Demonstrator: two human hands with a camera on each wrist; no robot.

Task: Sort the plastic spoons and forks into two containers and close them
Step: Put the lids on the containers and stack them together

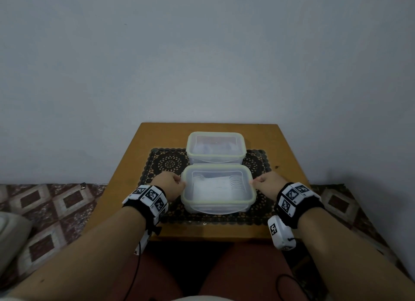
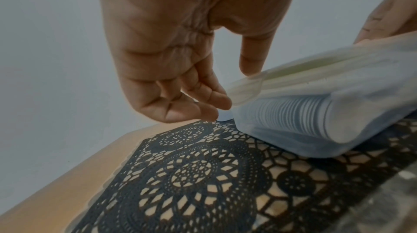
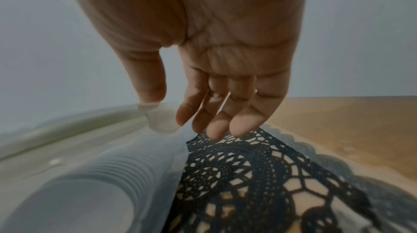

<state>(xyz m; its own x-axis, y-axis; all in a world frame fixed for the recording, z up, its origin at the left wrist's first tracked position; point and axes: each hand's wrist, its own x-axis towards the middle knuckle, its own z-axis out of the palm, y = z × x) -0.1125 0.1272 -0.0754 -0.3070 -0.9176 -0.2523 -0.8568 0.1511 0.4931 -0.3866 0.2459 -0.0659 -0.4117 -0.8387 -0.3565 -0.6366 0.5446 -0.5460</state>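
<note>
Two clear lidded containers stand on a dark lace mat. The far container holds white cutlery that is too blurred to name. The near container shows a row of stacked white spoons through its lid. My left hand is at the near lid's left side. There its thumb and curled fingers pinch the raised side clip. My right hand is at the lid's right side, where thumb and index finger pinch the other clip. The stacked spoons show through the wall.
The small wooden table stands against a plain grey wall. A patterned floor covering lies on both sides of it. The two containers nearly touch each other. My knees are under the table's near edge.
</note>
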